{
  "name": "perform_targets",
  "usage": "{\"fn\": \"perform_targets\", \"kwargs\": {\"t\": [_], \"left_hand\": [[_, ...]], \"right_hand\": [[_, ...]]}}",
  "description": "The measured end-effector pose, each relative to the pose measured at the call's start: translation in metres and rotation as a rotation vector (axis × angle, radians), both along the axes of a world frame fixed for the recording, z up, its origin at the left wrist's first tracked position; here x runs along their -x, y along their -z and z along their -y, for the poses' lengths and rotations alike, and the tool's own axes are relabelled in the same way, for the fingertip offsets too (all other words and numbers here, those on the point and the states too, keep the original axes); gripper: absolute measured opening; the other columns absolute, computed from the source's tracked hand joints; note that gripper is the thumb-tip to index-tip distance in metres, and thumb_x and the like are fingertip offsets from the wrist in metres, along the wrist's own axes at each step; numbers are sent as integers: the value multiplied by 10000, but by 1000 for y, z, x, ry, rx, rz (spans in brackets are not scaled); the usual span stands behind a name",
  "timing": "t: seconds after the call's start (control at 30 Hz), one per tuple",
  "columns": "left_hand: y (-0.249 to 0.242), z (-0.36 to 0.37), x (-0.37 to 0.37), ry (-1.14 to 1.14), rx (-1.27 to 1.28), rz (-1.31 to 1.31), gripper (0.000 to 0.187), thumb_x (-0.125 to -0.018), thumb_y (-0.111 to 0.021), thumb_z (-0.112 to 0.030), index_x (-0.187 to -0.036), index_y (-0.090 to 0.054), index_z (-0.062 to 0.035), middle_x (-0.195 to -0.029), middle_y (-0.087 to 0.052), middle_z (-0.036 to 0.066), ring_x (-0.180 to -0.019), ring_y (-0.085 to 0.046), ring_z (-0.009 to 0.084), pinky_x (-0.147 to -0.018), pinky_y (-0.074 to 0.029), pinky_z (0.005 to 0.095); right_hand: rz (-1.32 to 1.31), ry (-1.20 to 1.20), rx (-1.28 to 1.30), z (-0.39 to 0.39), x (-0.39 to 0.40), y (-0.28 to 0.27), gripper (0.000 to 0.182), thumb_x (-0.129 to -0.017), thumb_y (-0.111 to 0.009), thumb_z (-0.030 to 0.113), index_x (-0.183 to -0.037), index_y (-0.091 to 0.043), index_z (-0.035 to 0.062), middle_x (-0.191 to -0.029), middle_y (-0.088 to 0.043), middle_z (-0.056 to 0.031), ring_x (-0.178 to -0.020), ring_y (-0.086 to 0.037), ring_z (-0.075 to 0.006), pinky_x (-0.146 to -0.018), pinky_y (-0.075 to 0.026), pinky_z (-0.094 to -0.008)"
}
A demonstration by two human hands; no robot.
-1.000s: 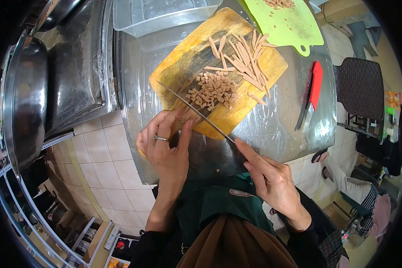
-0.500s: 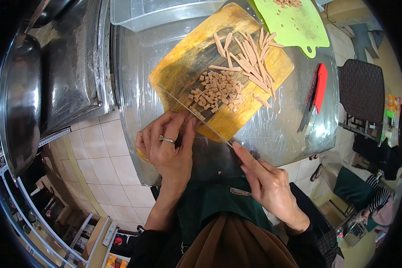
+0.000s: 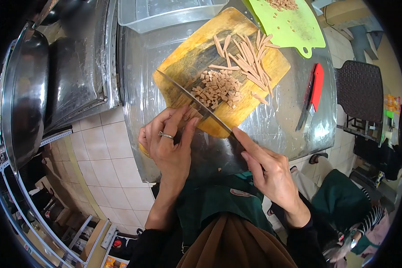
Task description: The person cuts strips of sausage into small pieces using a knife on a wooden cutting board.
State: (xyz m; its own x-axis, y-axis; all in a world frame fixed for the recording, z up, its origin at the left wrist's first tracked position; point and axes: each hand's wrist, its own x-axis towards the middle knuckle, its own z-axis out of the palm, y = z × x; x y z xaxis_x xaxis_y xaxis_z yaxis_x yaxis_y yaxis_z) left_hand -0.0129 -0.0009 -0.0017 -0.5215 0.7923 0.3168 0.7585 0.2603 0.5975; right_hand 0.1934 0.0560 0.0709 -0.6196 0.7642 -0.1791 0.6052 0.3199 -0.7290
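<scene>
A wooden cutting board (image 3: pixel 176 53) lies at an angle in front of me. On it are a heap of small diced sausage pieces (image 3: pixel 219 87) and a bunch of long sausage strips (image 3: pixel 252 58). My right hand (image 3: pixel 272 172) is closed around the handle of a kitchen knife (image 3: pixel 174 82), whose blade slants across the board's near left part. Its index finger stretches along the knife. My left hand (image 3: pixel 169 140), with a ring, is closed at the board's near edge. Its fingertips pinch sausage strips (image 3: pixel 188 113) close beside the blade; the fingers partly hide them.
A red-handled knife (image 3: pixel 316 87) rests on the metal table (image 3: pixel 281 129) to the right. At the back are a clear plastic container (image 3: pixel 169 20) and a green cutting mat (image 3: pixel 295 27) with brown crumbs. Another person (image 3: pixel 348 201) is at lower right; a dark stool (image 3: pixel 359 89) stands beyond the table.
The knife has tilted, so more of its blade's side shows, and my right hand has risen slightly in view. My left hand keeps its pinch. The other person has come closer at lower right.
</scene>
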Motion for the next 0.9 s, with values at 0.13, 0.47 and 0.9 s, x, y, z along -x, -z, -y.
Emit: {"fn": "perform_targets", "kwargs": {"t": [0.13,0.47,0.9], "left_hand": [[1,2,1,-4,-22,-3,378,-810,-882,-190,-1173,-784,-155,-1088,-696,-22,-1009,-624,162,-961,-370,355],[0,1,2,8,-5,-38,302,-813,-873,-146,-1103,-790,-131,-1076,-701,3,-998,-631,184,-942,-382,366],[1,1,1,8,3,-26,280,-835,-856,-148,-1106,-788,-135,-1078,-702,6,-1000,-630,181,-938,-385,359]], "right_hand": [[24,-7,8,10,-4,-6,597,-952,-670,-11,-1516,-564,155,-723,-606,-151,-603,-637,-310,-608,-537,-404],[82,-37,-16,17,-6,-5,646,-963,-681,48,-1561,-517,230,-656,-550,-105,-540,-599,-299,-555,-543,-443],[4,-15,10,0,11,15,618,-959,-664,-3,-1540,-526,155,-769,-683,-197,-650,-691,-383,-630,-567,-461]]}}
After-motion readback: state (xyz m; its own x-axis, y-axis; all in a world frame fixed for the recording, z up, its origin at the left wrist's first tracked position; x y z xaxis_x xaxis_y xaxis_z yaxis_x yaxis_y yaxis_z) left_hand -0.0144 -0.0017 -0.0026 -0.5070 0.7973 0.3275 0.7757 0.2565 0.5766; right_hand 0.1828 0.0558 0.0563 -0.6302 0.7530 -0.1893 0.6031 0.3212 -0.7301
